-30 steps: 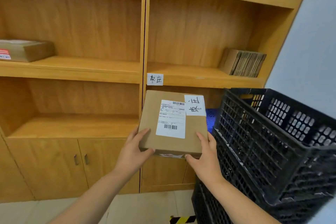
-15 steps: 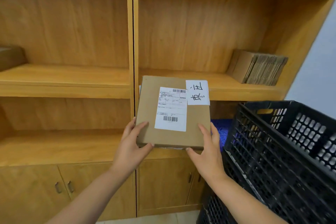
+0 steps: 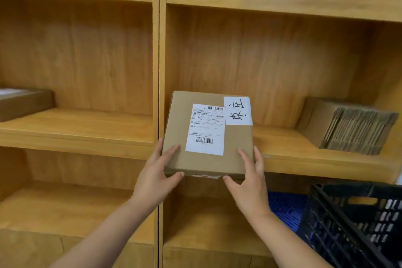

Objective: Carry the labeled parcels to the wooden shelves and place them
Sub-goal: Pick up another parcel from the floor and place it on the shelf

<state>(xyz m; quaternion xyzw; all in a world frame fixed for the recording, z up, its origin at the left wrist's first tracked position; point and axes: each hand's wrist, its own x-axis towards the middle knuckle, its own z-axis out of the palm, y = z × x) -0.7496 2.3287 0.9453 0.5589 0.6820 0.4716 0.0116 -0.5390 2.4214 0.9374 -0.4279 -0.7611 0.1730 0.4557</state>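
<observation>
A flat brown cardboard parcel point(image 3: 236, 150) carries a white shipping label and a handwritten white tag. I hold it by its near corners: my left hand point(image 3: 155, 178) grips the left corner, my right hand point(image 3: 250, 185) the right. The parcel's far part reaches over the front edge of the middle wooden shelf point(image 3: 304, 160) in the right bay. Its near edge sticks out past that edge. I cannot tell whether its underside touches the board.
A stack of flattened cartons point(image 3: 352, 127) lies on the same shelf at the right. Another brown parcel point(image 3: 24, 102) sits on the left bay's shelf. A black plastic crate point(image 3: 356, 230) stands at lower right, with something blue point(image 3: 287, 206) behind it. A vertical divider point(image 3: 159, 72) separates the bays.
Both hands have lifted the parcel and pushed it forward, from below the middle shelf to level with it. The view has come closer to the shelves.
</observation>
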